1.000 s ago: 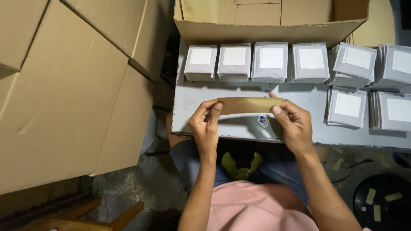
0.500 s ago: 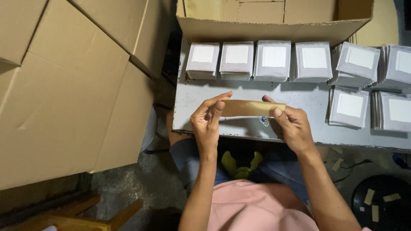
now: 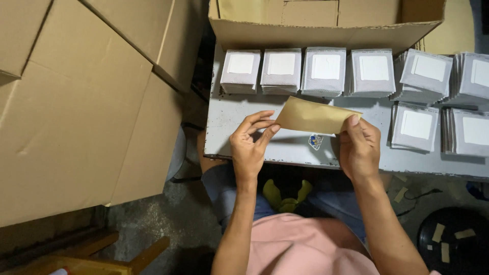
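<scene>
The brown paper envelope (image 3: 316, 115) is pinched at both ends. The left hand (image 3: 250, 147) nips its left corner between thumb and fingertips, that grip pressed together on the paper with the other fingers curled loosely above. The right hand (image 3: 359, 147) pinches the right end, its thumb laid flat on top of the paper near the corner. Held this way, the envelope hangs just above the near half of the worktop (image 3: 229, 117), slightly tilted, its left end lower than its right.

It is a long, narrow, flat piece of plain tan paper, unmarked on the side facing up, with a soft shadow under it on the pale grey surface. A small colourful sticker (image 3: 316, 141) sits on the worktop right beneath it, close to the near edge.

Along the far edge stands a row of stacked grey packets with white labels (image 3: 326, 71), backed by the flap of an open cardboard box (image 3: 326, 30). More such stacks (image 3: 443, 107) crowd the right end of the worktop, just beside the right hand. The bare strip lies at the left corner and along the near edge under the hands. Off the left edge lean large flattened cardboard sheets (image 3: 76, 102).
</scene>
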